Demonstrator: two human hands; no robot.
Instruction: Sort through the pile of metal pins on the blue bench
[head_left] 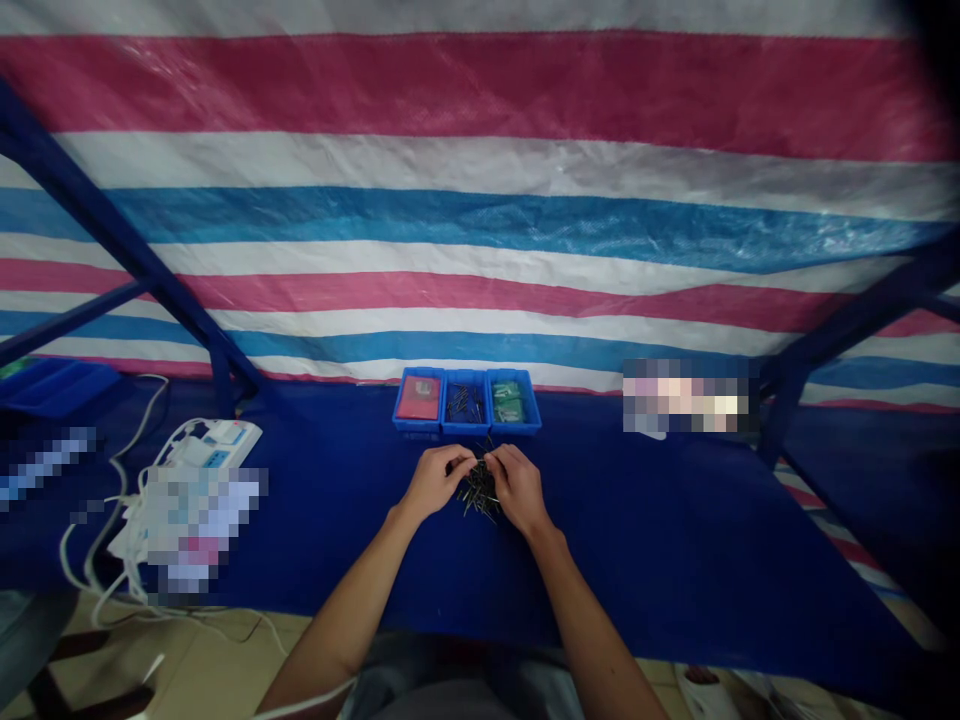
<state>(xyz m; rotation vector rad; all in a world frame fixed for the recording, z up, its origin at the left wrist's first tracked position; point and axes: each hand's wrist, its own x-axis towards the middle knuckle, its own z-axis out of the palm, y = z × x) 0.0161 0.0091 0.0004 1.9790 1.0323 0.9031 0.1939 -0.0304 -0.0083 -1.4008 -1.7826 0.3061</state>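
So a loose pile of thin dark pieces (pixel 478 497) is spread on the blue surface (pixel 660 540), pretty much dead centre, and it's being worked at with both bare hands. The left hand (pixel 437 480) is placed at the pile's left side, the right hand (pixel 519 485) at its right, and the tips are brought nearly together over the far end of the heap. On both hands the thumb and fingers (pixel 455 453) are curled in toward each other. Whether a piece is actually pinched there can't be told, the pieces are just too small and dark. Both forearms are rested low, reaching in from the near edge.

Just beyond the hands, three small blue bins are lined up side by side. A red pack (pixel 418 400) is held in the left bin (pixel 415 428), more dark thin pieces (pixel 466 402) are scattered in the middle bin (pixel 465 429), and green packs (pixel 508 402) are kept in the right bin (pixel 517 429).

Well off to the left, a white power strip (pixel 240 435) is surrounded by a tangle of white cables (pixel 63 552), and a blue tray (pixel 60 388) is set farther out. The whole back is covered by a striped sheet (pixel 480 300), red, white and blue, and it's flanked by dark blue frame bars (pixel 142 270). A patch at the right is pixelated, so what's there can't be made out.
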